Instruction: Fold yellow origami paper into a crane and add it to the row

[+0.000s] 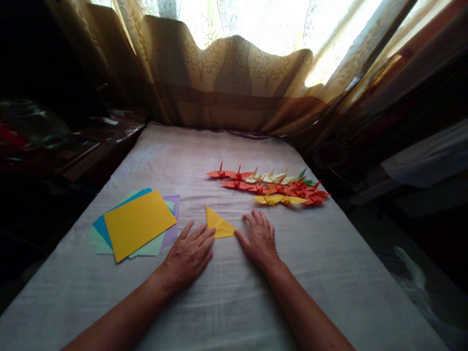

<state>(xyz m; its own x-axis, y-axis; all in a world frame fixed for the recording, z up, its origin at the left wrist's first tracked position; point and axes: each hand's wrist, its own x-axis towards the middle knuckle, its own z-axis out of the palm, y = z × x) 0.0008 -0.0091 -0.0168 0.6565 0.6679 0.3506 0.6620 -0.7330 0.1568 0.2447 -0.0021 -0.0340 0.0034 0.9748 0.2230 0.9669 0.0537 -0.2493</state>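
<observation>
A yellow sheet of paper folded into a triangle (220, 226) lies flat on the cloth between my hands. My left hand (192, 251) rests palm down with its fingers stretched out, the fingertips touching the triangle's left side. On the other side, my right hand (259, 238) is spread, its thumb at the triangle's right corner and its other fingers on the cloth. Neither hand grips the paper. Left of my left hand is a loose stack of coloured paper, with a yellow sheet (141, 225) on top of blue, pale green and purple ones.
Rows of folded paper cranes stand beyond my right hand: red ones (280, 189), cream ones (270, 177), yellow ones (280, 199) and a green one (306, 180). A pale cloth (183, 156) covers the table. Curtains (234, 73) hang at its far edge before a bright window.
</observation>
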